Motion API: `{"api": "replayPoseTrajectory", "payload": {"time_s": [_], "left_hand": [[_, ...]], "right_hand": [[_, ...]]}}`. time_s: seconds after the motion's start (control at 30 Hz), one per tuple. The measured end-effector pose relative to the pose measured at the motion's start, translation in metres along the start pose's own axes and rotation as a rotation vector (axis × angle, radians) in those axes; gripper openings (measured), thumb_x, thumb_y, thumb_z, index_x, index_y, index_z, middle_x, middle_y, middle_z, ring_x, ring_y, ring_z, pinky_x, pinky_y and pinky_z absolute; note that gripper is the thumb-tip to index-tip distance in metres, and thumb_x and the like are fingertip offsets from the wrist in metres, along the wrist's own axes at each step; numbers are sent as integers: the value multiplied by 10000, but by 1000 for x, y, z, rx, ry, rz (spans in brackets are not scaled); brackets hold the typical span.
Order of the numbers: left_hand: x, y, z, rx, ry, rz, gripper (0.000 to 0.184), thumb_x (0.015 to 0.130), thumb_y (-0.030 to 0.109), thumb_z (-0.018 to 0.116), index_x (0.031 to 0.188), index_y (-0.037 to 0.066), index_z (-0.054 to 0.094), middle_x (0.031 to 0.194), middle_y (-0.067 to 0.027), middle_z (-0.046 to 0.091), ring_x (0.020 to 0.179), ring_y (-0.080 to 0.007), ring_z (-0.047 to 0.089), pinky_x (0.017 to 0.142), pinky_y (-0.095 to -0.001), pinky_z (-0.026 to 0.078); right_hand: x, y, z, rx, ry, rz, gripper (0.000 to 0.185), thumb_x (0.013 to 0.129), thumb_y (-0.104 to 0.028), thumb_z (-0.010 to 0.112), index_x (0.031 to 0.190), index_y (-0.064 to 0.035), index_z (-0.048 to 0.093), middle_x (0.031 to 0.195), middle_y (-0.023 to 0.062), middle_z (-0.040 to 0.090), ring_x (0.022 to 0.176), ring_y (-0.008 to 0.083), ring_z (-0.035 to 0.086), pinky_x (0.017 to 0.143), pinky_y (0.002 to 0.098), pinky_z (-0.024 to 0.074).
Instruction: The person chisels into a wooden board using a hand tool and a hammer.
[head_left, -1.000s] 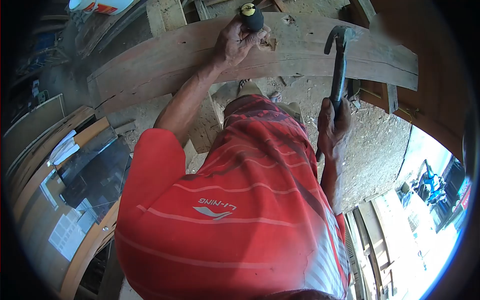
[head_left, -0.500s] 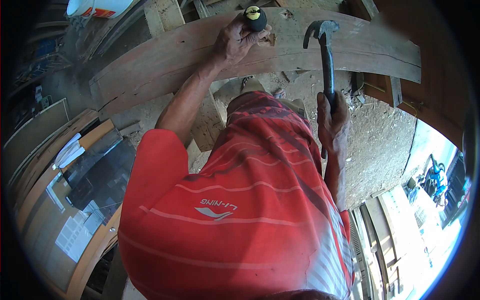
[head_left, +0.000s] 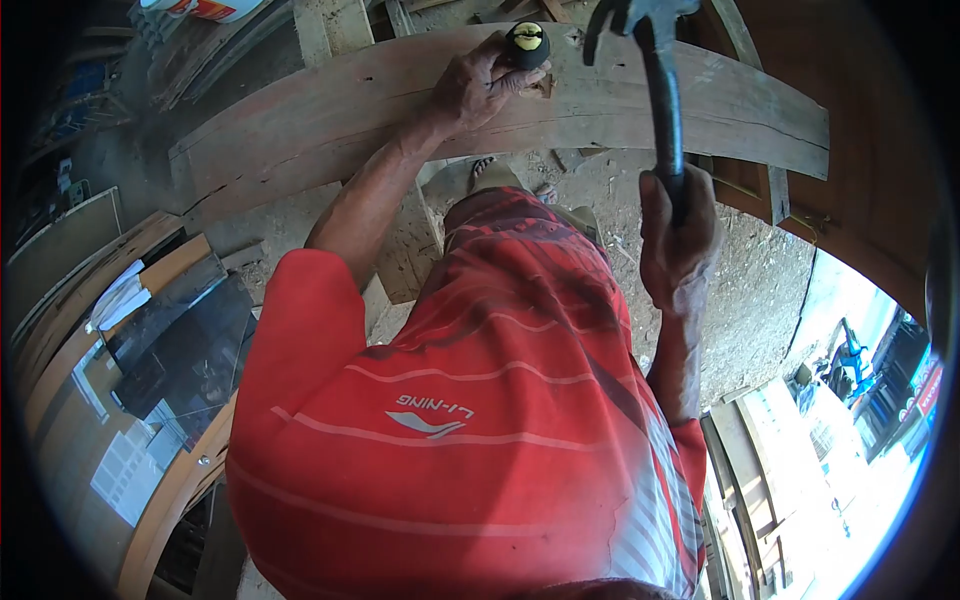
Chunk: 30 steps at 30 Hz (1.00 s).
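Observation:
My left hand point(head_left: 478, 88) is closed around a chisel point(head_left: 527, 44) with a black handle and a yellow butt end facing up. Its blade is hidden below the handle and fingers. Under it lies a long wooden plank point(head_left: 330, 115), with a small rough cut point(head_left: 541, 86) in its face beside my fingers. On the other side, my right hand point(head_left: 680, 240) grips the dark handle of a claw hammer point(head_left: 663, 95). The hammer is raised off the plank, its head at the top edge of the view and apart from the chisel.
Brown wooden panels point(head_left: 860, 140) stand at the right, close to the plank's end. Stacked boards and a dark sheet point(head_left: 190, 345) lie at the left. A white bucket point(head_left: 215, 8) is at the top left. Wood chips litter the ground point(head_left: 745, 300); more boards point(head_left: 765, 470) lie lower right.
My right hand has lifted the hammer, which now looks larger and higher in view. My left hand keeps its hold on the chisel, nearly in the same place.

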<state>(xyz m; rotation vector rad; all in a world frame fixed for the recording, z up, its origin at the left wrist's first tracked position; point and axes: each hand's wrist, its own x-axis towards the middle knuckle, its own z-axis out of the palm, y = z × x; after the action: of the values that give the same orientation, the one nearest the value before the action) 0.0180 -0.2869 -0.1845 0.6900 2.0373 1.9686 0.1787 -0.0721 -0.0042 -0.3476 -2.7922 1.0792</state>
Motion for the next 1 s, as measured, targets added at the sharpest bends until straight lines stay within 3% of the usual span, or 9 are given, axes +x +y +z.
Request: {"api": "replayPoseTrajectory", "payload": {"time_s": [0.1, 0.2, 0.27, 0.33, 0.6, 0.63, 0.73, 0.87, 1.0], "left_hand": [[0, -3, 0, -1, -15, 22, 324, 1028, 156, 648, 1300, 7, 556, 1195, -109, 720, 1155, -202, 692, 995, -344, 569], [3, -12, -1, 57, 1, 76, 373, 1013, 229, 682, 1295, 12, 571, 1182, -115, 746, 1134, -213, 715, 965, -327, 576], [1, -13, -3, 130, -24, 102, 394, 1010, 244, 687, 1299, 4, 567, 1188, -121, 743, 1137, -220, 713, 967, -333, 574], [-6, 12, -1, 173, -21, 15, 408, 1009, 250, 687, 1299, -7, 559, 1192, -130, 740, 1140, -216, 710, 962, -337, 574], [9, 3, -7, -324, 283, 150, 303, 1022, 185, 671, 1252, 23, 557, 1140, -89, 701, 1073, -202, 703, 951, -350, 576], [8, 5, -8, -302, 303, 174, 223, 1033, 102, 629, 1220, 17, 541, 1127, -104, 695, 1047, -197, 691, 956, -351, 572], [-13, 34, 14, -255, 139, 23, 230, 1023, 98, 646, 1220, 27, 551, 1107, -90, 694, 1035, -190, 690, 948, -355, 575], [-39, 38, 38, 71, -69, 143, 297, 973, 18, 664, 1248, 39, 556, 1087, -62, 677, 1053, -173, 668, 969, -365, 547], [-58, 64, 44, 208, -177, 67, 417, 913, 10, 684, 1286, 60, 504, 1071, -89, 657, 1023, -217, 678, 941, -378, 546]], "right_hand": [[11, -21, -14, 96, 202, -200, 209, 1035, -243, 651, 1044, -43, 592, 665, -24, 531, 549, 27, 456, 497, 226, 352], [21, -21, -11, 83, 165, -266, 230, 1018, -242, 671, 1044, -41, 562, 698, 58, 582, 564, 156, 544, 519, 321, 423], [19, -13, -5, -115, -56, -154, 255, 981, -223, 714, 1035, -37, 549, 807, 166, 641, 620, 340, 627, 598, 425, 509], [26, 6, 9, -354, -246, -296, 224, 1007, -232, 658, 1000, -56, 519, 766, 225, 615, 678, 460, 612, 591, 527, 465], [14, -1, -19, -7, 37, -56, 225, 1021, -240, 661, 972, -45, 559, 687, 126, 535, 568, 231, 504, 561, 368, 438], [12, 5, -18, 35, 63, -37, 247, 1030, -279, 664, 944, -63, 580, 664, -15, 508, 586, 70, 470, 538, 280, 403], [5, 19, -7, 158, 58, 23, 252, 1015, -288, 692, 950, -66, 592, 662, -23, 508, 565, 59, 464, 521, 268, 393], [-10, 36, 7, 249, 37, 168, 267, 994, -308, 726, 951, -71, 611, 663, -42, 519, 541, 40, 455, 500, 242, 368], [-23, 42, 12, 264, 30, 176, 282, 994, -310, 727, 936, -62, 607, 708, -37, 520, 619, 48, 455, 564, 242, 380]]}}
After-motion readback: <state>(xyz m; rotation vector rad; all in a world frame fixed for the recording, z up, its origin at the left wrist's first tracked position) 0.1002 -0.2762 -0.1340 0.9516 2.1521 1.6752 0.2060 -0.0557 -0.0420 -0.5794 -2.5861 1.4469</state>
